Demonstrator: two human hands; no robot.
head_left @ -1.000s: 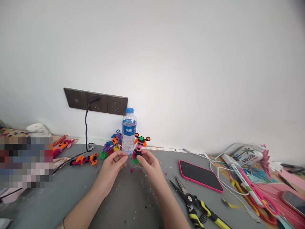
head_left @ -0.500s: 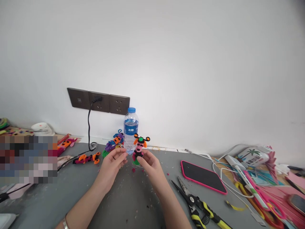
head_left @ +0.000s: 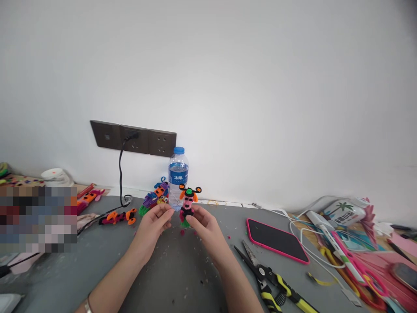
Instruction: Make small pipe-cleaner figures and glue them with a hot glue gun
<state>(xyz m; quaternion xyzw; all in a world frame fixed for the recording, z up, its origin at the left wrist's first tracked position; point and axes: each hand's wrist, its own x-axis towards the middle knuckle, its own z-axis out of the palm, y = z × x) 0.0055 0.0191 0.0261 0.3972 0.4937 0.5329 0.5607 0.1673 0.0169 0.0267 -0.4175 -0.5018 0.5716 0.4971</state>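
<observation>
A small fuzzy pipe-cleaner figure (head_left: pixel 188 203), pink, orange and black with a green top and base and two curled black-and-orange antennae, stands upright between my hands. My right hand (head_left: pixel 203 224) is closed on its lower right side, thumb in front. Just left of the figure, my left hand (head_left: pixel 154 226) has thumb and fingertips pinched together, apart from it; whatever they hold, if anything, is too small to make out. Behind stands a water bottle (head_left: pixel 178 176) with a blue cap. More pipe-cleaner figures lie at the left: a purple-and-orange one (head_left: pixel 154 195) and an orange-and-black one (head_left: pixel 119 216).
Yellow-handled shears (head_left: pixel 262 273) and a pink-edged phone (head_left: pixel 278 241) lie on the grey mat (head_left: pixel 169 278) right of my arms. White cables (head_left: pixel 302 237) and pink scissors (head_left: pixel 371 280) clutter the far right. A black cord (head_left: pixel 120 174) hangs from the wall socket (head_left: pixel 133 139).
The figure has shifted slightly left and tilted a little in my right hand. My left hand keeps nearly the same pinched pose, and the view has moved slightly.
</observation>
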